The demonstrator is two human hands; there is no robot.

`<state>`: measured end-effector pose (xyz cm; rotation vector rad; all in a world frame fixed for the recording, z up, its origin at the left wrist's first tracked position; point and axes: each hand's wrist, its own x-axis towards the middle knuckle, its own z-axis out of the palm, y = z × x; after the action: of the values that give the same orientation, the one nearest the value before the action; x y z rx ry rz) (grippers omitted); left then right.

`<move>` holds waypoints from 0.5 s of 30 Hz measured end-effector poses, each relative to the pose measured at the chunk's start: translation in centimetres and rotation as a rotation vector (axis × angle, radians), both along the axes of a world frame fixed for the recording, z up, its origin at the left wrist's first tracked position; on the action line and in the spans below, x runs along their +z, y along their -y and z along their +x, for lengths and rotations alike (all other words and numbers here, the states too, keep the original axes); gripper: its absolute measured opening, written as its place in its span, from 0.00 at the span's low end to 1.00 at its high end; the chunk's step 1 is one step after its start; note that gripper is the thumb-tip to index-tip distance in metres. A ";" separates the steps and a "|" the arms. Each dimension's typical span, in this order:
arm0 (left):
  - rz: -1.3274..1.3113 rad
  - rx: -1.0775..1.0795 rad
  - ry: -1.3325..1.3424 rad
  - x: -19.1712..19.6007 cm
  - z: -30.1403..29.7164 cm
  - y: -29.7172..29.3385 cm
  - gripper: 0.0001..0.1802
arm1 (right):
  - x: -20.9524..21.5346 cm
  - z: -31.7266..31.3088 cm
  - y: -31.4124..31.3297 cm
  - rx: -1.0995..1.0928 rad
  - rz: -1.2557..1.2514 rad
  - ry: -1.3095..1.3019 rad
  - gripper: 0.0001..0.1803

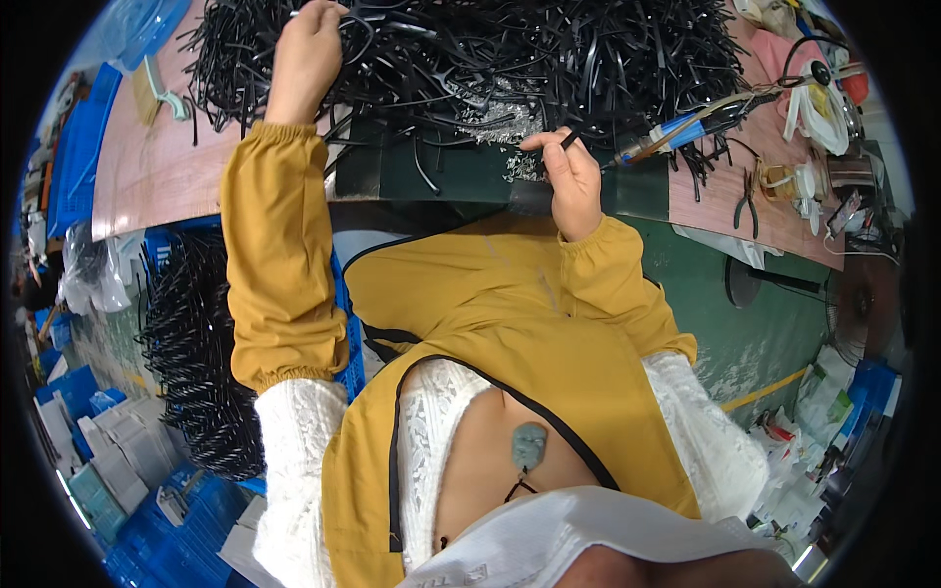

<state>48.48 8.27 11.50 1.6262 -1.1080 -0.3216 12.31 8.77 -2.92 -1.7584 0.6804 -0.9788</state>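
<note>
Head view. Surface: bench with a pinkish top, a dark green mat along the middle of its near edge. Blue tray beside the left edge. Floor green, worn pale in patches, crossed by a yellow line; fan off the near right corner, boxes and white papers farther out, blurred toward the rim. Below the near edge, left: blue crate, partly hidden by the left sleeve, beside a dense mass of black pieces.

Heap of black strips covers the middle of the bench and runs out of view at the top. Silver bits lie scattered between heap and near edge, partly on the mat.

Left hand: at the heap's left part, fingertips cut off by the frame; cannot tell whether it grasps anything. Right hand: above the mat at the near edge, thumb and fingers pinching a black strip just beside the bits.

Counts: hands, 2; strip in right hand, 1; blue tool right of that hand, 1; pliers near the right corner, 1; amber jar beside them, 1; fan, 1. Strips in heap and silver bits: too many and too tangled to count.
</note>
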 end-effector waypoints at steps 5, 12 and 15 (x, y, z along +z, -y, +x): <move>-0.115 -0.017 -0.143 4.3 -3.2 0.8 0.20 | 2.7 3.6 0.7 0.009 0.275 0.007 0.17; -0.012 -0.105 -0.169 3.1 -7.0 2.4 0.11 | 8.5 5.6 5.1 -0.155 -0.186 0.010 0.18; -0.171 -0.278 -0.495 -0.2 -7.5 -0.5 0.08 | 7.0 4.2 5.1 0.041 -0.345 -0.079 0.13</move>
<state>41.02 8.74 11.27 1.1545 -0.9438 -0.7467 16.51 3.64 4.05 -2.1127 0.5447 -1.0494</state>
